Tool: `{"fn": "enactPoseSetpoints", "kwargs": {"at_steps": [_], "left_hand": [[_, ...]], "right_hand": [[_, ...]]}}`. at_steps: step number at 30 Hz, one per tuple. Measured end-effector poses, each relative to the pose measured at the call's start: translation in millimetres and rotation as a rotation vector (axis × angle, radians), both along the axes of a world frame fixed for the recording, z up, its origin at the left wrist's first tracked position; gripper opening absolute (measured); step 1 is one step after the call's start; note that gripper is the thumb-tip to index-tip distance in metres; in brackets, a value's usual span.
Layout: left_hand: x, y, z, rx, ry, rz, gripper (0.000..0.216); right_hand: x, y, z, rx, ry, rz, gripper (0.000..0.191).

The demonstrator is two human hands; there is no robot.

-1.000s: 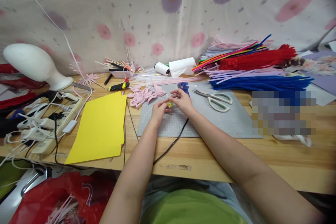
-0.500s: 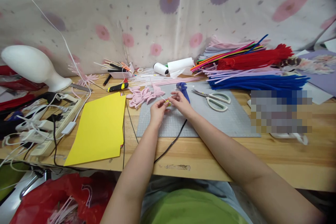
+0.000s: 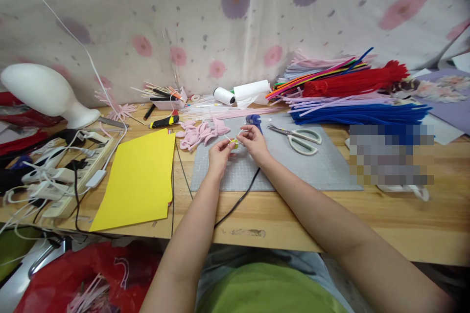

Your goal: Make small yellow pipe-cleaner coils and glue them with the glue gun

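My left hand is closed in a pinch over the cutting mat. Between its fingertips is a small yellow piece, partly covered by the fingers, with a thin white end sticking out. Close on its right, my right hand pinches a thin white strip that seems to run to the yellow piece. Behind the right hand, a blue glue gun is partly hidden. Scissors with pale handles lie to the right on the mat. Pink fuzzy petal shapes lie to the left.
Bundles of red pipe cleaners and blue pipe cleaners lie at the back right. Yellow sheets and a power strip with tangled cables are on the left. A black cord crosses the table's front edge between my arms.
My right hand has shifted slightly up and away from the left, and more of the yellow piece shows between them. The left hand stays nearly in place.
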State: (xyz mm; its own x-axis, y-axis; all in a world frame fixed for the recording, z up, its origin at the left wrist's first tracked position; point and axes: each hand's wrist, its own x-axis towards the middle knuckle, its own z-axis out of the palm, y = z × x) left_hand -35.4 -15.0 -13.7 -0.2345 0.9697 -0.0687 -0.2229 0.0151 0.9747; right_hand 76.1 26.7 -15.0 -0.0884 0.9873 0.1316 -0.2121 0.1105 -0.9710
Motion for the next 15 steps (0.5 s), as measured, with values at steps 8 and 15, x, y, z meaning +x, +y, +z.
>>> {"fn": "enactPoseSetpoints", "kwargs": {"at_steps": [8,15], "left_hand": [[-4,-3,2.9,0.141,0.31,0.114,0.022],[-15,-5,15.1,0.523,0.842,0.387,0.017]], "right_hand": [[-1,-4,2.2,-0.028,0.001,-0.014,0.039],[-5,-15,6.7,-0.325,0.235,0.161,0.055]]}}
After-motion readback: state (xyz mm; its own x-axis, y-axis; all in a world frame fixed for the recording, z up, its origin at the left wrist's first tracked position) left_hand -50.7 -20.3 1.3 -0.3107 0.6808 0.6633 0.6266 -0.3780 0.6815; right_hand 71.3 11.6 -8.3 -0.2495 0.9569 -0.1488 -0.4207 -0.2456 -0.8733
